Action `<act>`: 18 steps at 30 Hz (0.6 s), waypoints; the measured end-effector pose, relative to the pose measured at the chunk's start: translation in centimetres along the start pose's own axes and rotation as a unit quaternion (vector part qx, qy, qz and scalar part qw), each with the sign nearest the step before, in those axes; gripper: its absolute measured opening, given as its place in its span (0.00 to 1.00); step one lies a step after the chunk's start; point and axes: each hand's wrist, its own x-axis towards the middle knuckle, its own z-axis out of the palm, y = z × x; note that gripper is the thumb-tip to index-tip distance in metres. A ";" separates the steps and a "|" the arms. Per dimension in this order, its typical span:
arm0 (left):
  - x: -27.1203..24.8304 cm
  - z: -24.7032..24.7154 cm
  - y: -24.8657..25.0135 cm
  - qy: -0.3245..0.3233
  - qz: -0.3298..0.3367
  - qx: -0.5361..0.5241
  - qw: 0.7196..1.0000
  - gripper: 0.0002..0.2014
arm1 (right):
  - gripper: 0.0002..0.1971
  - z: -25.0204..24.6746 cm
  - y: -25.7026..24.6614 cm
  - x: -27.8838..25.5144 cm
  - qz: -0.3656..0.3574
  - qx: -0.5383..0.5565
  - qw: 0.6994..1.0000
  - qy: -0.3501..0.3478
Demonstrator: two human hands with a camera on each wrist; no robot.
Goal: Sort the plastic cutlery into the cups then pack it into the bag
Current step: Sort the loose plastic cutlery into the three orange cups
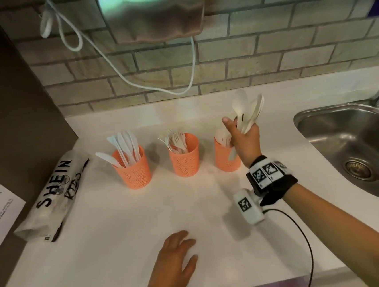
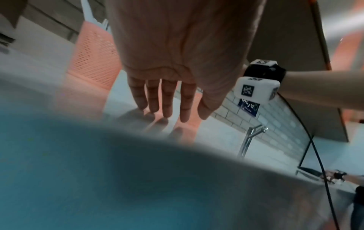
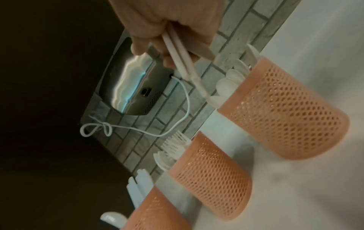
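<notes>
Gripping bunch of spoons (image 1: 249, 111) in curled right hand (image 1: 244, 139) above rightmost cup (image 1: 226, 160); left hand (image 1: 173, 260) lay flat on counter (image 1: 113, 231). Best lifted straight, then carried to bag (image 1: 55, 198) far left.

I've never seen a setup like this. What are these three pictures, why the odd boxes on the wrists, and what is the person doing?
No robot here: a person wears three cameras. The head view looks down at a counter; the patterned boxes on the wrists are the other two cameras, looking along each hand. Three orange cups stand in a row: knives, forks, spoons. A bag lies at the left, a sink at the right. The right hand grips a bunch of spoons above the spoon cup. The left hand rests flat, open.
</notes>
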 end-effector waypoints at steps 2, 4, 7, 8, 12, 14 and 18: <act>-1.2 0.7 -0.7 -0.003 -0.007 0.035 0.999 0.19 | 0.17 0.2 0.1 1.2 -0.012 -0.004 1.000 0.013; -2.1 1.3 -1.0 -0.023 -0.017 0.047 0.998 0.24 | 0.16 0.4 0.5 2.3 -0.013 -0.004 1.000 0.026; -2.9 2.0 -1.3 -0.025 -0.021 0.081 0.996 0.26 | 0.14 0.7 1.5 3.4 0.003 0.000 0.999 0.048; -3.0 2.1 -1.3 -0.023 -0.024 0.085 0.996 0.26 | 0.14 0.8 1.8 3.6 0.004 0.002 0.999 0.053; -3.2 2.5 -1.3 -0.009 -0.025 0.109 0.994 0.26 | 0.13 1.3 2.8 4.3 0.017 -0.008 0.998 0.062; -3.2 2.4 -1.2 -0.005 -0.027 0.126 0.992 0.26 | 0.14 1.5 3.1 4.5 0.025 -0.018 0.998 0.063; -3.2 2.4 -1.0 -0.005 -0.038 0.130 0.991 0.26 | 0.15 1.9 4.0 4.6 0.032 -0.057 0.997 0.049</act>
